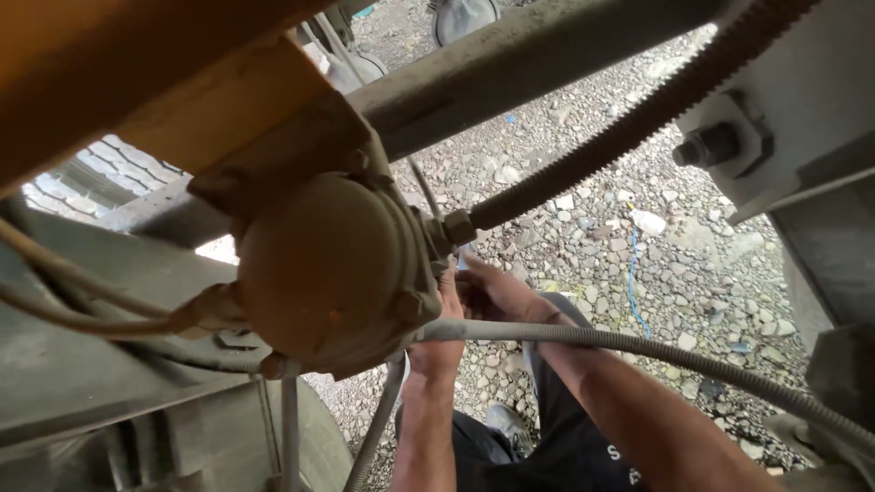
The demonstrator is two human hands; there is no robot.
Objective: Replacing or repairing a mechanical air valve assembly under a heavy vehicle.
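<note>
Two hands are working close together under a vehicle, right behind the round, dust-coated brake chamber (pixel 324 269), and I'm looking down past it at them. The left hand (pixel 439 342) is reaching up with its palm against the back edge of the chamber, fingers tucked behind the metal, so I cannot tell whether they are gripping anything. The right hand (pixel 497 293) is sitting just beside it, touching it, fingers curling toward the fitting (pixel 453 228) where the ribbed hose (pixel 620 128) is joining the chamber; whether it is clamped on something is hidden from me. A second corrugated hose (pixel 638 348) is running across the right forearm, lying over it. The gravel ground (pixel 592 210) is spreading out below, with a strand of blue cord (pixel 635 287) lying on it. A large bolt (pixel 706 146) is sticking out of the grey bracket at upper right.
</note>
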